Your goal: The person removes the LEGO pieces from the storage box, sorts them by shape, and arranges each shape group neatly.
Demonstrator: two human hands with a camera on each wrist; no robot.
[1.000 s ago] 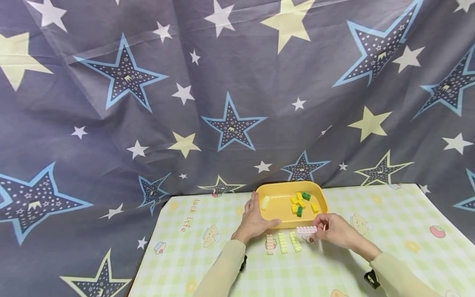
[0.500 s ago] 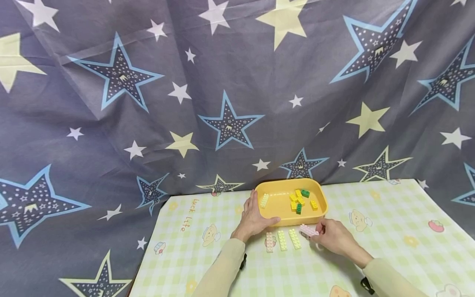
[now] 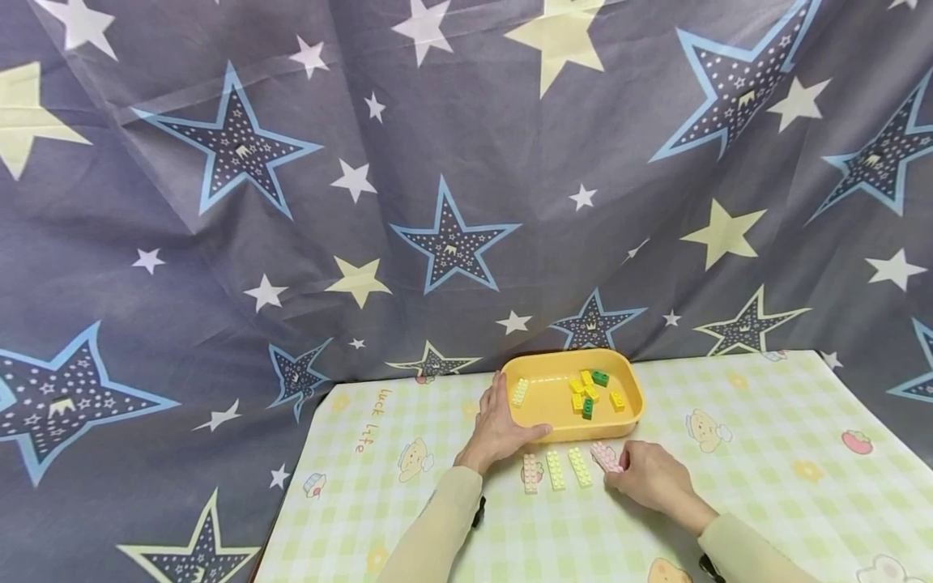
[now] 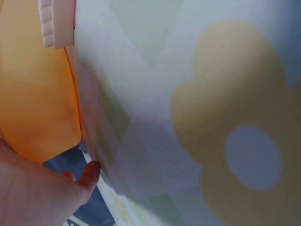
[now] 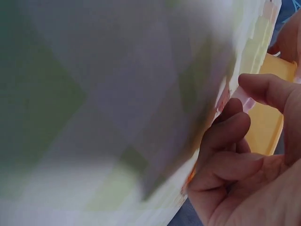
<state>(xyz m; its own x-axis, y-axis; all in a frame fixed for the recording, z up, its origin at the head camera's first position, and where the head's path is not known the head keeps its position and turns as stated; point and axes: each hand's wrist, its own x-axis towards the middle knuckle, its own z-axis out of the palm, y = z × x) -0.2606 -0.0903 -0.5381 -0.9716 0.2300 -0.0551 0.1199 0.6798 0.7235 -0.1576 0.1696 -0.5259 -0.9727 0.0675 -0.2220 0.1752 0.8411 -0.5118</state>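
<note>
My right hand point(image 3: 651, 479) pinches the near end of a long pink toy brick point(image 3: 606, 457) between thumb and fingers, low over the tablecloth at the right end of a row. In the right wrist view a bit of the pink brick point(image 5: 243, 98) shows at the fingertips. Left of it lie two pale yellow bricks point(image 3: 579, 467) and a pale pink brick point(image 3: 530, 474), side by side. My left hand point(image 3: 497, 429) rests against the yellow tray point(image 3: 535, 368) at its front left corner, fingers straight along the left side, thumb at the front rim.
Inside the tray lie several small yellow bricks point(image 3: 617, 402), two green bricks point(image 3: 600, 378) and a long pale brick point(image 3: 520, 392). A checked cloth point(image 3: 408, 526) covers the table. Behind the table's back edge hangs a dark curtain point(image 3: 452, 324) printed with stars.
My right hand has moved down toward me with the pink brick, turning it from crosswise to slanted beside the row. The left hand stays at the tray.
</note>
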